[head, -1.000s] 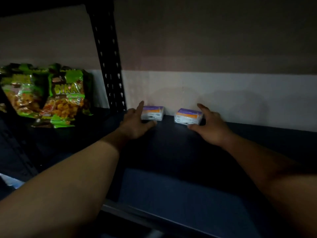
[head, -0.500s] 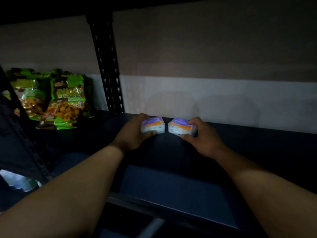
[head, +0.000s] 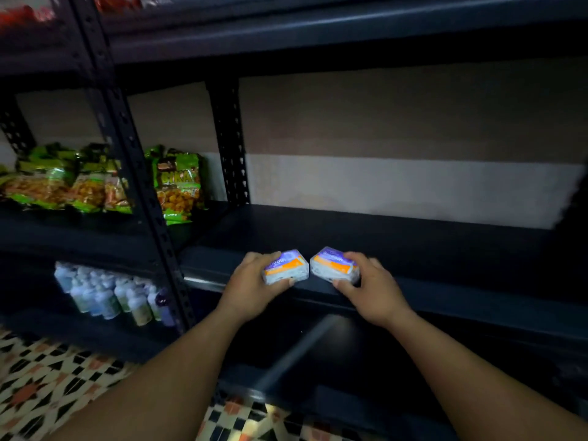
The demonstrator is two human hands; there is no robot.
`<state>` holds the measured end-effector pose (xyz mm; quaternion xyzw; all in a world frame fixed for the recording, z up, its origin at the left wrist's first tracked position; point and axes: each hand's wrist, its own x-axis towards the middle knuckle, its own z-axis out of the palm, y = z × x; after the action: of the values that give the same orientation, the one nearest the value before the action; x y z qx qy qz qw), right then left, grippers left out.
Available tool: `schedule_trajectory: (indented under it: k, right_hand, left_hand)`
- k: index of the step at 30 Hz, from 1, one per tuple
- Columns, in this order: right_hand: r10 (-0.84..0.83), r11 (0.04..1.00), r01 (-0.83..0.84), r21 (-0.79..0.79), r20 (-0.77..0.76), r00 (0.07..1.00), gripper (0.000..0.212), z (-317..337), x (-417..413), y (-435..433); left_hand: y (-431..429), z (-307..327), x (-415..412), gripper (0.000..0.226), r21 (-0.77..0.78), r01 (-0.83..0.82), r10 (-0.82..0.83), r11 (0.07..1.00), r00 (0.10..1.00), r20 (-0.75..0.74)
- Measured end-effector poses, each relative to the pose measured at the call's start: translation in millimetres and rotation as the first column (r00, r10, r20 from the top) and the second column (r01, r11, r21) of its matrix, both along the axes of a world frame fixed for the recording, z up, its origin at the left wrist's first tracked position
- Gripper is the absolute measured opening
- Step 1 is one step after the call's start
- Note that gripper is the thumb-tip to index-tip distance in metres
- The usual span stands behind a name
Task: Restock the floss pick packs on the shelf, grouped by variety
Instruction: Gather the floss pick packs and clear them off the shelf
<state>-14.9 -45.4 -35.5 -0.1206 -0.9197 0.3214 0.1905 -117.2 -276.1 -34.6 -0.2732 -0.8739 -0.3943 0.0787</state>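
green snack bags (head: 178,186), perhaps small bottles (head: 108,297) below, patterned floor (head: 47,386)

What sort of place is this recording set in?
Likely a small shop or stockroom: dark slotted-metal shelving holds green snack bags and rows of small bottles, and two matching floss pick packs are held at its front edge.

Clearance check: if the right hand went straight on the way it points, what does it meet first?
The right hand looks free over the dark metal shelf until the pale back wall; depth unclear.
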Motion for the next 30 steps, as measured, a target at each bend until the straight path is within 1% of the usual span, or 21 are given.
schedule_trajectory:
  k: [1, 4, 6, 7, 8, 10, 13, 15, 17, 18, 20, 22, 24, 26, 28, 30]
  right_hand:
    - [-0.013, 1.000, 0.012, -0.019, -0.026, 1.000, 0.056, -3.8, 11.3, -8.3]
    - [-0.022, 0.997, 0.009, -0.075, -0.169, 0.985, 0.056, -17.8, 46.8, -36.8]
    - [-0.006, 0.994, -0.020, -0.110, -0.227, 0.974, 0.056, -30.8, 68.3, -54.2]
    - [-0.002, 0.992, -0.027, -0.125, -0.223, 0.975, 0.055, -37.4, 77.2, -61.6]
    - [0.006, 0.991, -0.033, -0.129, -0.198, 0.980, 0.055, -44.7, 84.4, -68.1]
    - [0.042, 0.992, -0.054, -0.112, -0.101, 0.994, 0.051, -62.7, 94.3, -76.6]
    - [0.097, 0.992, -0.085, -0.092, 0.137, 0.986, 0.043, -88.5, 101.8, -84.2]
    - [0.118, 0.990, -0.094, -0.106, 0.245, 0.962, 0.035, -103.8, 101.5, -88.1]
    - [0.146, 0.983, -0.102, -0.154, 0.314, 0.938, 0.029, -119.2, 98.0, -91.2]
    - [0.168, 0.978, -0.112, -0.174, 0.356, 0.919, 0.026, -128.0, 95.2, -92.7]
    - [0.216, 0.972, -0.149, -0.182, 0.440, 0.872, 0.029, -151.2, 88.9, -95.9]
    - [0.233, 0.968, -0.151, -0.199, 0.501, 0.834, 0.032, -181.1, 81.1, -97.2]
    - [0.244, 0.965, -0.145, -0.219, 0.543, 0.803, 0.031, -208.6, 74.3, -99.1]
    - [0.289, 0.952, -0.167, -0.255, 0.583, 0.759, 0.022, -230.4, 70.3, -104.0]
    - [0.321, 0.940, -0.161, -0.301, 0.614, 0.721, 0.017, -251.1, 67.7, -109.8]
    - [0.321, 0.936, -0.139, -0.324, 0.621, 0.715, 0.016, -277.0, 64.5, -113.3]
  left_hand:
    - [-5.6, -3.2, 15.0, 0.065, 0.030, -0.014, 0.014, 0.999, 1.000, -0.006]
    - [-24.2, -18.9, 55.0, 0.060, 0.140, -0.088, 0.093, 0.986, 0.995, -0.032]
    - [-39.1, -35.8, 79.1, 0.064, 0.154, -0.170, 0.172, 0.973, 0.985, 0.002]
    - [-46.6, -45.5, 88.4, 0.068, 0.130, -0.200, 0.196, 0.971, 0.980, 0.040]
    - [-54.3, -56.7, 95.5, 0.072, 0.090, -0.213, 0.206, 0.973, 0.975, 0.081]
    - [-68.7, -79.2, 104.6, 0.076, -0.008, -0.199, 0.198, 0.980, 0.970, 0.144]
    - [-86.7, -107.6, 107.9, 0.071, -0.174, -0.144, 0.181, 0.974, 0.959, 0.218]
    - [-95.4, -126.3, 105.3, 0.069, -0.268, -0.082, 0.159, 0.960, 0.947, 0.278]
    - [-103.0, -150.3, 98.0, 0.069, -0.310, -0.019, 0.133, 0.951, 0.926, 0.352]
    - [-106.8, -163.4, 94.2, 0.065, -0.321, 0.011, 0.118, 0.947, 0.917, 0.381]
    - [-114.3, -188.4, 89.5, 0.055, -0.352, 0.059, 0.105, 0.934, 0.897, 0.430]
    - [-119.5, -206.4, 89.7, 0.050, -0.388, 0.082, 0.125, 0.918, 0.869, 0.479]
    - [-124.9, -229.6, 88.9, 0.055, -0.427, 0.081, 0.169, 0.901, 0.839, 0.517]
    - [-128.9, -255.3, 88.4, 0.066, -0.471, 0.083, 0.219, 0.878, 0.805, 0.551]
    - [-131.3, -279.8, 87.6, 0.065, -0.526, 0.103, 0.268, 0.844, 0.769, 0.580]
    - [-132.5, -301.5, 86.8, 0.063, -0.559, 0.134, 0.289, 0.819, 0.743, 0.603]
